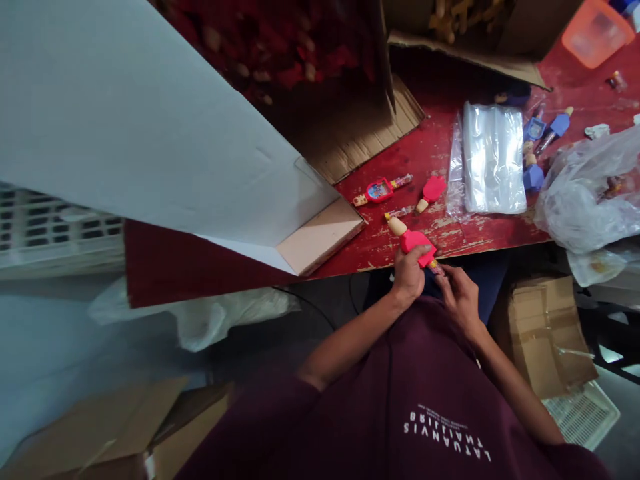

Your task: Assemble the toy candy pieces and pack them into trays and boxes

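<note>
A red plastic toy [417,247] with a beige knob is held at the table's front edge. My left hand [409,275] is closed round its red body. At the toy's lower end is a clear tube of small colourful pieces [437,267], pinched by the fingers of my right hand [460,293]. Just beyond, on the red table [345,257], lie a red toy with a picture window and tube [380,191], another red toy [433,190] with a beige knob, and a loose clear tube [400,213].
A stack of clear plastic bags [495,160] lies right of the toys, beside several blue toys [534,177] and a crumpled plastic bag [585,193]. Cardboard boxes [360,140] of parts stand behind. A large white board [165,127] leans at left. An orange container [595,33] is far right.
</note>
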The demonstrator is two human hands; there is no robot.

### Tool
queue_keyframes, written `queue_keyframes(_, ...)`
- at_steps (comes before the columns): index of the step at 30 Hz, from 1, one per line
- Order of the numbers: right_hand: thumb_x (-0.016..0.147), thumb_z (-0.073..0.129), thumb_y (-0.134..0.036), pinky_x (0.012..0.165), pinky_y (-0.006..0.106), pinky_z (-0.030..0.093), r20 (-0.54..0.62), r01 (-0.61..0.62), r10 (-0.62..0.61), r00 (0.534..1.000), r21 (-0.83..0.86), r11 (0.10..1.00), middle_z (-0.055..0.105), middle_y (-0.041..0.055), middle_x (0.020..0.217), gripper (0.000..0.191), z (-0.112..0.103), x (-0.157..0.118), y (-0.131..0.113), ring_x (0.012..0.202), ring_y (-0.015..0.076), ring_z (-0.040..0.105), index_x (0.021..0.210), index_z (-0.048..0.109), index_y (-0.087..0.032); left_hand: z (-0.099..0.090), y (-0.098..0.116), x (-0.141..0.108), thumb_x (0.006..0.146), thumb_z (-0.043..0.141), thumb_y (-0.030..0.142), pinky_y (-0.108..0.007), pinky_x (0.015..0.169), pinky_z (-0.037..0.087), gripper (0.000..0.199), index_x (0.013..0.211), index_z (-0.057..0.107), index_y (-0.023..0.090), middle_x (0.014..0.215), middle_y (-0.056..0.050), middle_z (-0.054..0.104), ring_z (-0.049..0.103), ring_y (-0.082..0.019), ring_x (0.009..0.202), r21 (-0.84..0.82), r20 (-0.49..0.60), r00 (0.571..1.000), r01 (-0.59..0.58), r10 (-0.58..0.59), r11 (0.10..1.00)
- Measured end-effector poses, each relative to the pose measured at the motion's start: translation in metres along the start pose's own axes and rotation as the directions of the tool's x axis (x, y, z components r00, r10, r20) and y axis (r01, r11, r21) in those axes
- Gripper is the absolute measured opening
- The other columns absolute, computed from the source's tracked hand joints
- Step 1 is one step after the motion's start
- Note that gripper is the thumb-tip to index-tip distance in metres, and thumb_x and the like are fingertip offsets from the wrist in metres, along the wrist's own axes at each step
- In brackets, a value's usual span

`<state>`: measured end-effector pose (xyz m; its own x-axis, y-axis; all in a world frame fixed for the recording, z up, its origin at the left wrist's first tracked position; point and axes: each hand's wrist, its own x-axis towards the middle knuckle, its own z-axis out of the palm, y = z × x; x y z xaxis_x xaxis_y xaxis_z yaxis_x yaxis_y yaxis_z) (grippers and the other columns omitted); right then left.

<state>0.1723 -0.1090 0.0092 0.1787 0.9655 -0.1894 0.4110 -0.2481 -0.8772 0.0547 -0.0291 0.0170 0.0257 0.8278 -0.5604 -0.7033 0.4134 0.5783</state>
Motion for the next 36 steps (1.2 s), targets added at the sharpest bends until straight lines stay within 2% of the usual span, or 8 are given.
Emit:
queue_keyframes(8,0.09,0.061,-0.061,0.074,0.031,0.053,-0.014,-0.111,0.112,0.994,0.085,0.99,0.076,0.0101,0.096,0.054,-0.015,0.041,0.065,0.081,0.0209,0.068,0.11,0.073,-0.013,-0.036,-0.009,0.048,0.079,0.069,0.036,-0.035,0.097,0.051,0.037,0.111,0.063,0.018,0.107,-0.007,0.069,0.066,-0.021,0.104,0.417,0.19,0.966,-0.24,0.174,0.877)
queue_keyframes(12,0.092,0.051,-0.066,0.074,0.033,0.053,-0.072,-0.046,0.033,0.997,-0.195,0.98,0.076,0.0125,0.09,0.062,-0.034,0.071,0.093,0.077,0.0227,0.068,0.107,0.074,-0.011,-0.053,0.041,0.109,0.088,0.059,0.023,-0.042,0.115,0.04,0.054,0.141,0.049,0.018,0.145,-0.016,0.052,0.048,-0.026,0.137,0.849,0.248,0.773,-0.464,0.584,0.253)
queue_keyframes(15,0.089,0.054,-0.064,0.079,0.038,0.053,-0.038,0.003,-0.014,0.999,-0.274,0.962,0.075,0.0138,0.091,0.058,-0.038,0.091,0.101,0.078,0.0253,0.067,0.105,0.075,-0.013,-0.051,0.067,0.142,0.088,0.056,0.018,-0.046,0.118,0.037,0.049,0.136,0.055,0.011,0.14,-0.02,0.056,0.049,-0.03,0.136,0.896,0.43,0.74,-0.419,0.517,-0.145)
queue_keyframes(18,0.088,0.059,-0.054,0.093,0.046,0.051,-0.047,0.048,-0.067,0.997,-0.332,0.942,0.071,0.0186,0.11,0.052,-0.033,0.105,0.098,0.097,0.0302,0.066,0.118,0.07,-0.013,-0.035,0.062,0.152,0.093,0.051,0.02,-0.046,0.119,0.036,0.04,0.131,0.061,0.013,0.138,-0.016,0.06,0.053,-0.029,0.132,0.799,0.601,0.738,-0.535,0.308,-0.276)
queue_keyframes(25,0.078,0.069,-0.038,0.107,0.056,0.045,-0.272,-0.083,0.102,0.957,0.082,0.993,0.057,0.0203,0.133,0.068,-0.034,0.103,0.089,0.117,0.0287,0.061,0.138,0.051,-0.013,0.013,0.02,0.167,0.091,0.06,0.024,-0.051,0.118,0.03,0.065,0.15,0.042,0.004,0.146,-0.027,0.05,0.044,-0.038,0.139,0.808,0.559,0.819,-0.504,0.13,-0.306)
queue_keyframes(30,0.071,0.085,-0.038,0.1,0.046,0.054,-0.127,-0.084,0.24,0.963,0.703,0.706,0.062,0.0078,0.128,0.073,-0.057,0.071,0.053,0.109,0.023,0.071,0.134,0.049,-0.027,0.04,0.016,0.176,0.087,0.066,0.021,-0.054,0.113,0.034,0.072,0.152,0.039,0.008,0.143,-0.027,0.05,0.049,-0.042,0.132,0.815,0.501,0.865,-0.464,0.021,-0.346)
queue_keyframes(33,0.078,0.081,-0.043,0.075,0.032,0.061,-0.095,-0.087,0.241,0.966,0.758,0.647,0.069,0.0077,0.123,0.061,-0.074,0.053,0.027,0.088,0.0164,0.074,0.129,0.053,-0.027,0.049,0.02,0.163,0.085,0.066,0.02,-0.049,0.111,0.039,0.062,0.144,0.05,0.011,0.141,-0.023,0.052,0.053,-0.037,0.128,0.849,0.529,0.837,-0.523,0.143,-0.08)
queue_keyframes(36,0.085,0.071,-0.052,0.039,0.019,0.044,-0.047,-0.182,0.324,0.945,0.748,0.638,0.076,0.0085,0.106,0.048,-0.083,0.043,0.016,0.052,0.0079,0.057,0.118,0.062,-0.019,0.047,0.026,0.126,0.082,0.068,0.028,-0.036,0.09,0.054,0.056,0.135,0.056,0.018,0.118,-0.013,0.065,0.066,-0.024,0.1,0.73,0.51,0.852,-0.5,0.115,0.467)
